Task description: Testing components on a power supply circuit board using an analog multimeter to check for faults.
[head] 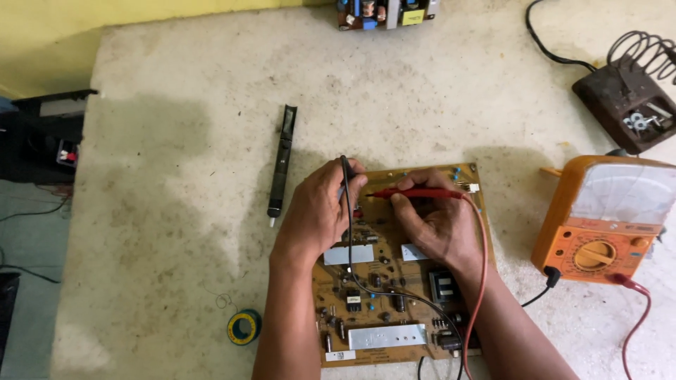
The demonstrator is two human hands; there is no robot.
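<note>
A: We have both hands on the brown circuit board (394, 302), which lies flat on the stained worktop (176, 211) right in front of us. What is our left hand (318, 211) doing?

B: Its fingers are pinched together on the black probe (346, 172), tip down on the board's far part. Our right hand (435, 224) has its fingers clamped on the red probe (415, 193), held almost level, tip pointing left and close to the black one.

A: Anything that holds things?

B: The dark soldering-iron stand (620, 98) at the far right: its tray holds a pale crumpled lump, and its wire coil is empty. The orange meter (605, 222) sits near our right hand, leads plugged in.

A: And to the left?

B: A black desoldering pump (282, 158) and a solder spool (243, 327).
</note>
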